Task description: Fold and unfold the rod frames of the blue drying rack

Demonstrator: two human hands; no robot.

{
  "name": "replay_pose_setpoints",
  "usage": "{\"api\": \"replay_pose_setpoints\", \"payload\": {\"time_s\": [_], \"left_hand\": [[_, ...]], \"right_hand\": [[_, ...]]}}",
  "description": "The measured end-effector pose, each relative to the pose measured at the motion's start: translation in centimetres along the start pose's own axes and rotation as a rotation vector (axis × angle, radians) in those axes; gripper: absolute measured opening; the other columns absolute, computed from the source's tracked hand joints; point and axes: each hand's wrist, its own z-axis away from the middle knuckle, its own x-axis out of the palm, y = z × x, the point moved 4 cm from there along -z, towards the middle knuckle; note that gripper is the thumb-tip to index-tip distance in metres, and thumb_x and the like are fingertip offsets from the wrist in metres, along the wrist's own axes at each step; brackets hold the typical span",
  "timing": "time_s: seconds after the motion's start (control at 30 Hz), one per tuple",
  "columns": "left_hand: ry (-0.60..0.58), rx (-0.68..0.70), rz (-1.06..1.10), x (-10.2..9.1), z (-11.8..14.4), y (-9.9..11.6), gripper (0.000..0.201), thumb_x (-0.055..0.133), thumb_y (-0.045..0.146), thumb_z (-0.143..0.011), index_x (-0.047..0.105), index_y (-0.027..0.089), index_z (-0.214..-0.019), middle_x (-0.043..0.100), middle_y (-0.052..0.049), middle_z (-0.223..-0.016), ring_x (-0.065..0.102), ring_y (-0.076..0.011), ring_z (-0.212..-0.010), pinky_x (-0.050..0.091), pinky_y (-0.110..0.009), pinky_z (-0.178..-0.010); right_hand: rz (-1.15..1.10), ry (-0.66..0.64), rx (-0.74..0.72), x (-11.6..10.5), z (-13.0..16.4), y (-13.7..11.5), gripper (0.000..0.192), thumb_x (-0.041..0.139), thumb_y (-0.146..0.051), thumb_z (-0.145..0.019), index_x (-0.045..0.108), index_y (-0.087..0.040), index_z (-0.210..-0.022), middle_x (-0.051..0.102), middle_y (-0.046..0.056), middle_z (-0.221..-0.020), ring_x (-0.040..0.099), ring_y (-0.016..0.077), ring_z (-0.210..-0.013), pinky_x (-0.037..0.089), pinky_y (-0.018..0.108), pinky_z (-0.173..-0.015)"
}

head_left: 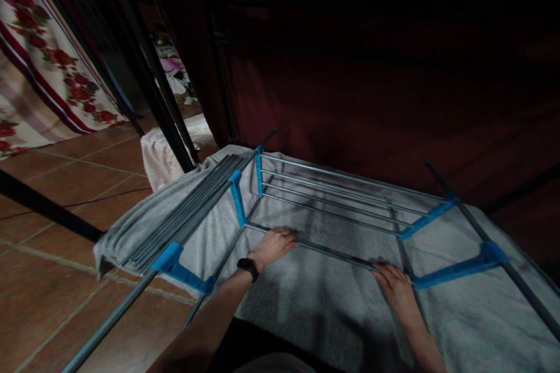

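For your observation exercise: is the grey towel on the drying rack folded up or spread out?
Spread out: the grey terry towel lies flat over the grey metal drying rack with blue plastic joints, both hands pressing it.

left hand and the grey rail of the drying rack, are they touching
Touching. The head view shows the left hand lying on the near grey rail of the drying rack, fingers draped over it, with no gap visible.

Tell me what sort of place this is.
Probably a room in a home, dimly lit. A drying rack with a grey towel over it stands on a tiled floor, and a floral cloth hangs at the left.
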Motion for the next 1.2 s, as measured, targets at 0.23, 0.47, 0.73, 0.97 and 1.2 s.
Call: {"api": "replay_pose_setpoints", "payload": {"time_s": [0.23,0.47,0.73,0.97,1.2], "left_hand": [[0.015,-0.007,0.018,-0.6,-2.3,-0.3,0.038,0.046,0.041,-0.105,0.077,0.019,-0.1,0.075,-0.012,-0.101,0.069,-0.0276,-0.101,0.053,-0.04,-0.097],[0.006,-0.042,0.038,0.0,-2.3,-0.7,0.035,0.047,0.04,-0.104,0.076,0.02,-0.099,0.076,-0.011,-0.103,0.07,-0.027,-0.103,0.053,-0.038,-0.097],[-0.022,-0.071,0.058,0.7,-2.6,-1.4,0.037,0.045,0.041,-0.104,0.076,0.021,-0.107,0.077,-0.012,-0.114,0.07,-0.029,-0.111,0.052,-0.043,-0.103],[-0.025,-0.08,0.039,1.2,-2.9,-2.1,0.041,0.045,0.041,-0.103,0.077,0.019,-0.117,0.077,-0.014,-0.12,0.071,-0.0312,-0.115,0.052,-0.047,-0.106],[-0.021,-0.092,0.063,1.2,-3.1,-2.3,0.042,0.045,0.042,-0.101,0.077,0.021,-0.117,0.077,-0.012,-0.122,0.071,-0.0298,-0.115,0.053,-0.046,-0.107]], "right_hand": [[-0.004,0.016,0.028,0.4,-1.4,0.8,0.037,0.049,-0.051,-0.095,0.08,-0.031,-0.104,0.078,0.01,-0.106,0.072,0.0346,-0.102,0.056,0.055,-0.092],[0.046,0.013,-0.023,0.5,-1.6,0.2,0.039,0.047,-0.048,-0.1,0.078,-0.028,-0.111,0.078,0.01,-0.111,0.07,0.0326,-0.106,0.054,0.052,-0.094],[0.071,0.063,-0.027,0.0,-1.8,-1.6,0.028,0.052,-0.036,-0.101,0.076,-0.03,-0.113,0.077,0.007,-0.105,0.069,0.0307,-0.103,0.052,0.048,-0.094],[0.052,0.099,0.008,0.0,-1.8,-2.5,0.028,0.053,-0.028,-0.1,0.074,-0.035,-0.118,0.076,0.005,-0.107,0.068,0.0314,-0.106,0.05,0.052,-0.1],[0.076,-0.015,0.053,-1.0,-2.3,-3.4,0.03,0.048,-0.031,-0.103,0.077,-0.032,-0.109,0.077,0.005,-0.109,0.068,0.032,-0.104,0.05,0.052,-0.098]]}}
